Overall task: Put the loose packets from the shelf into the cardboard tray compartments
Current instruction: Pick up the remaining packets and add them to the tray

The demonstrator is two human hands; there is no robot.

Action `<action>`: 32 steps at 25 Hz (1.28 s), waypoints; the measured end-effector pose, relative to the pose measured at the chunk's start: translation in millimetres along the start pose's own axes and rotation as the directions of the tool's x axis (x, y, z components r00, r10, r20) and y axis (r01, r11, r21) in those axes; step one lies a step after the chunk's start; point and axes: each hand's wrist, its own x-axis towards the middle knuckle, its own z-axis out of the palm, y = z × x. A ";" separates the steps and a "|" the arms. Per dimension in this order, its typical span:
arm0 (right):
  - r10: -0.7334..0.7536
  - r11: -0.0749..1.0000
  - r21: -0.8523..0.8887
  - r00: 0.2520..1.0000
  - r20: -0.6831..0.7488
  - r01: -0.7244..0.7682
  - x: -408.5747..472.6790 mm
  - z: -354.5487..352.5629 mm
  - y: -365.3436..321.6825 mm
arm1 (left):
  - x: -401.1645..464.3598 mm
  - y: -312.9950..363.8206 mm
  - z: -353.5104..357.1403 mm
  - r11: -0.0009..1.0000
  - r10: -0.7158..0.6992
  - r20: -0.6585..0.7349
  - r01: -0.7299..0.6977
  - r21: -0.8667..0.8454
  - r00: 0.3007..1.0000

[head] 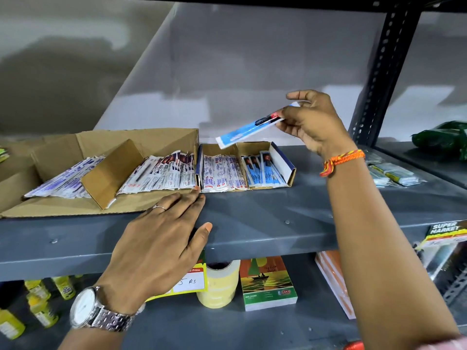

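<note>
Right hand [312,122] pinches blue packet [249,129] above cardboard tray [283,160]; loose packets [394,173] nearby.

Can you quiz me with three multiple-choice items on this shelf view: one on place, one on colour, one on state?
1. Where is the right hand?
A. Flat on the shelf
B. Raised above the small tray
C. On the lower shelf

2. What colour is the packet it holds?
A. Mostly blue and white
B. Green
C. Yellow

3. What is the left hand doing?
A. Gripping a packet
B. Lifting the tape roll
C. Resting open on the shelf edge

Answers: 1 B, the hand is in the air over the tray's right compartment. 2 A, the packet shows a blue face with white ends. 3 C, the fingers lie spread and hold nothing.
</note>
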 end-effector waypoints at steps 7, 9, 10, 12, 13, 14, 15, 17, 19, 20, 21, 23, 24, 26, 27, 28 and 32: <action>0.159 0.725 -0.689 0.973 0.168 0.001 33.2 28.1 23.5 | 0.6 -0.6 0.3 1.000 0.008 -0.003 -0.008 -0.013 1.000; 0.155 0.590 -0.805 0.968 0.196 0.068 36.1 38.0 36.1 | 0.8 0.0 -0.5 1.000 0.007 -0.002 -0.007 -0.025 1.000; 0.158 0.538 -0.838 0.966 0.204 0.089 36.8 41.9 40.4 | 1.0 0.0 -0.5 1.000 0.007 -0.002 -0.007 -0.026 1.000; 0.177 0.471 -0.876 0.961 0.210 0.105 37.3 46.4 47.6 | 0.9 -0.2 0.0 1.000 0.005 -0.002 -0.005 -0.021 1.000; 0.182 0.461 -0.881 0.961 0.209 0.104 37.0 47.1 50.8 | 1.0 -0.2 0.5 1.000 0.005 -0.004 -0.005 -0.017 1.000; 0.183 0.464 -0.880 0.961 0.206 0.101 36.7 47.6 53.7 | 0.8 -0.4 0.8 1.000 0.004 -0.006 -0.004 -0.013 1.000; 0.184 0.469 -0.878 0.961 0.205 0.097 36.2 48.0 56.0 | 0.6 -0.8 1.1 1.000 0.002 -0.007 -0.002 -0.014 1.000; 0.186 0.474 -0.875 0.959 0.212 0.101 35.9 48.5 60.8 | 0.4 -1.0 1.4 1.000 -0.001 -0.009 0.001 -0.025 1.000; 0.177 0.472 -0.874 0.958 0.226 0.119 34.4 50.2 62.6 | 0.6 -1.4 1.6 1.000 0.003 -0.009 -0.003 -0.029 1.000; 0.164 0.461 -0.877 0.958 0.236 0.137 34.0 50.7 62.1 | 0.7 -1.5 1.7 1.000 0.004 -0.010 -0.004 -0.029 1.000; 0.145 0.433 -0.887 0.958 0.246 0.162 32.8 50.3 60.4 | 0.7 -1.2 1.9 1.000 0.004 -0.012 -0.004 -0.029 1.000; 0.074 0.321 -0.918 0.960 0.270 0.233 31.4 46.7 54.2 | 0.7 -1.1 2.5 1.000 0.002 -0.017 -0.002 -0.018 1.000; 0.045 0.249 -0.931 0.957 0.288 0.268 30.0 43.6 49.8 | 0.6 -1.3 2.7 1.000 0.002 -0.018 -0.003 -0.013 1.000; 0.032 0.116 -0.945 0.950 0.310 0.304 23.9 36.1 41.7 | 0.9 -1.2 2.4 1.000 0.000 -0.016 0.000 -0.018 1.000; 0.044 0.070 -0.949 0.949 0.312 0.309 19.3 32.5 39.0 | 1.0 -1.1 1.9 1.000 -0.002 -0.015 0.002 -0.024 1.000; 0.057 0.036 -0.951 0.949 0.309 0.307 15.4 29.6 38.0 | 0.8 -1.0 1.6 1.000 -0.004 -0.015 0.004 -0.028 1.000; 0.159 0.038 -0.955 0.942 0.297 0.294 3.8 24.5 41.4 | 0.3 -0.8 2.2 1.000 -0.004 -0.017 0.004 -0.017 1.000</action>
